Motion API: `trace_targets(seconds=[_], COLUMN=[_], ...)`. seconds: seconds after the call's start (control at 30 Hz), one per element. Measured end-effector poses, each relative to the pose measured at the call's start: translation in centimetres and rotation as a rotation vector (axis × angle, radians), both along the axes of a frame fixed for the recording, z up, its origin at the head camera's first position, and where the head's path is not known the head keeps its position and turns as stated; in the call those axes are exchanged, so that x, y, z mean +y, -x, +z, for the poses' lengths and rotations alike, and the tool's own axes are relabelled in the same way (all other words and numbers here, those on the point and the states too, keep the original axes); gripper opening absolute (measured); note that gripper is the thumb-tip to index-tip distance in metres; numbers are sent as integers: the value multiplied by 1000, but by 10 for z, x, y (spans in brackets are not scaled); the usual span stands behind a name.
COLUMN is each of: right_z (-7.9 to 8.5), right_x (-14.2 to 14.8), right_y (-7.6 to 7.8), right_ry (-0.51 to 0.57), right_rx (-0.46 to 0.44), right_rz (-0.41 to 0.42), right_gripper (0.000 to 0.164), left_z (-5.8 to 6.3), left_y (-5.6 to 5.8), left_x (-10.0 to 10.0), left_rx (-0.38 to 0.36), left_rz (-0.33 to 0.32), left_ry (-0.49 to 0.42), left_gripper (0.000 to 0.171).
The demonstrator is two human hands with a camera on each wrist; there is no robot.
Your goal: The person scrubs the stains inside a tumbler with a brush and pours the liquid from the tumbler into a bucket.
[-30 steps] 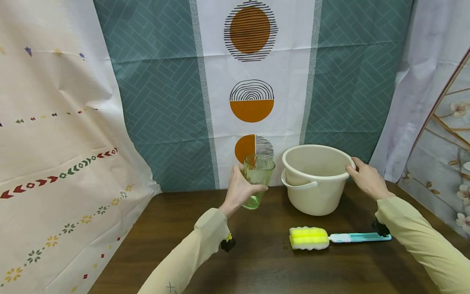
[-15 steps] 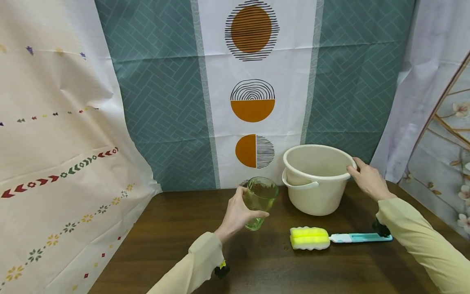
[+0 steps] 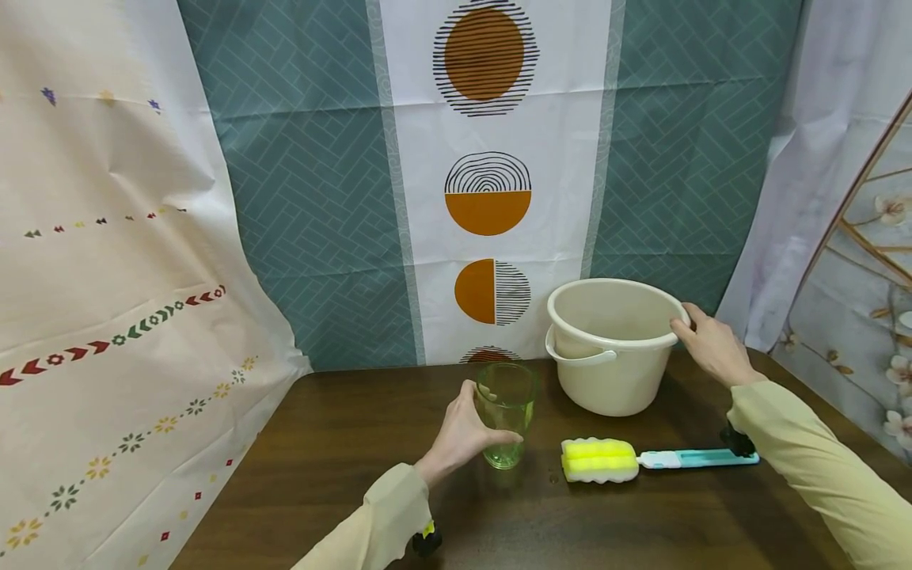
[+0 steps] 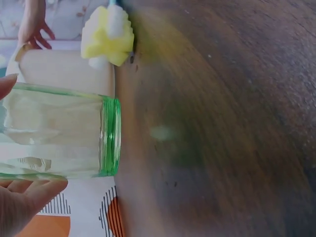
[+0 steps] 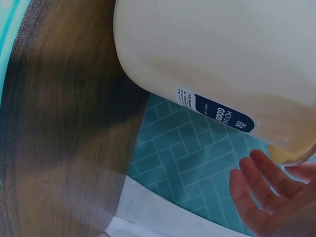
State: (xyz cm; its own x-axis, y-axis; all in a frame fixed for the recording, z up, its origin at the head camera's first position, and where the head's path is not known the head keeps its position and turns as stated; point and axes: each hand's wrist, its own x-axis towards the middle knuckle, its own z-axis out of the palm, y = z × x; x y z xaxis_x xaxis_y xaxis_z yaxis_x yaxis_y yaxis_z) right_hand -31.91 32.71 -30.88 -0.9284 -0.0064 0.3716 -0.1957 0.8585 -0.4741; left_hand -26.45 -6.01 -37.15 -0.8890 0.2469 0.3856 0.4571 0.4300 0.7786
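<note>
A clear green drinking glass [image 3: 507, 412] stands nearly upright over the wooden table, gripped by my left hand [image 3: 463, 435] with thumb and fingers on opposite sides. In the left wrist view the glass [image 4: 59, 131] shows its thick base near the tabletop; whether it touches is unclear. My right hand [image 3: 716, 348] holds the right rim of a cream plastic bucket [image 3: 616, 372], thumb over the edge. From the right wrist, the hand [image 5: 271, 197] is seen with its fingers outside the bucket [image 5: 212, 54] under the rim. The glass appears to hold nothing.
A sponge brush [image 3: 600, 461] with a yellow and white head and a blue-white handle lies in front of the bucket. The bucket's white handle [image 3: 580, 360] hangs down its left side. Patterned cloths [image 3: 321, 198] hang behind the dark wooden table [image 3: 342, 443].
My left hand has brought the glass down and toward me, from in front of the hanging cloth to low over the table, and straightened it. The right hand and bucket have stayed put.
</note>
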Motion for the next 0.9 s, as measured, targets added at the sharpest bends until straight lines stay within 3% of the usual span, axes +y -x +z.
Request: trace_targets(seconds=[0.57,0.77,0.9], right_z=[-1,0,-1], right_x=[0,0,0], right_y=[2,1,0], right_ry=[-5,-4,-5], right_rx=[16,22,18], right_rz=[-7,-5,-6], right_gripper=[58,59,59], left_z=[-17,-19,-22], left_y=[5,4,5], left_x=[-3,-4,-6], left_rx=[-71,-63,-66], left_rz=[-43,-43,-81], left_ry=[32,57,63], left_gripper=[78,79,80])
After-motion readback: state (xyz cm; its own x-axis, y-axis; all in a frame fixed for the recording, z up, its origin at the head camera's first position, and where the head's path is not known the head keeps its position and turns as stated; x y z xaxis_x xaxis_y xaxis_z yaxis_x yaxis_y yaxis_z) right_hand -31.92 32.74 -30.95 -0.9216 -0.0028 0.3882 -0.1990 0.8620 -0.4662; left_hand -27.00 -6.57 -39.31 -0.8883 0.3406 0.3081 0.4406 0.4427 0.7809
